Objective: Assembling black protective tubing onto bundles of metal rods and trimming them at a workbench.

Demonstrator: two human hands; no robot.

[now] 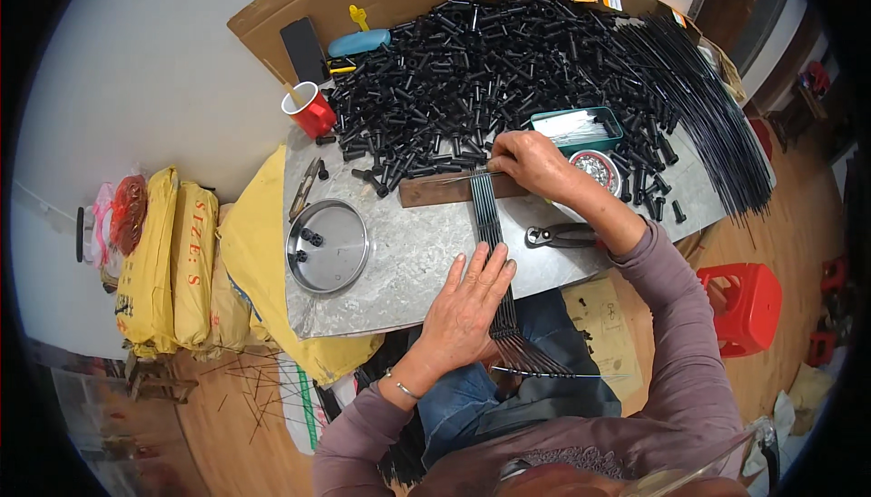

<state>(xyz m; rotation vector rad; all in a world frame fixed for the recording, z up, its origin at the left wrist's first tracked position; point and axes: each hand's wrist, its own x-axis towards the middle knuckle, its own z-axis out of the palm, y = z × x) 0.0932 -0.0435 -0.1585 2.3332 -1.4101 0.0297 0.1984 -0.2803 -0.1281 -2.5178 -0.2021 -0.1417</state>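
A flat row of thin dark rods runs from a brown wooden block over the table's near edge to my lap. My left hand lies flat on the rods, fingers stretched out. At the block, my right hand has its fingertips pinched together by the rods' far ends; what they hold is too small to make out. Toward my lap the rods fan out, and a thin crosswise rod passes at their lower ends. Black-handled pliers lie to the right of the rods.
Black plastic pieces form a large heap behind, with long black rods at right. Nearby are a green tray, a bowl of small shiny parts, a round metal dish, a red cup and a knife.
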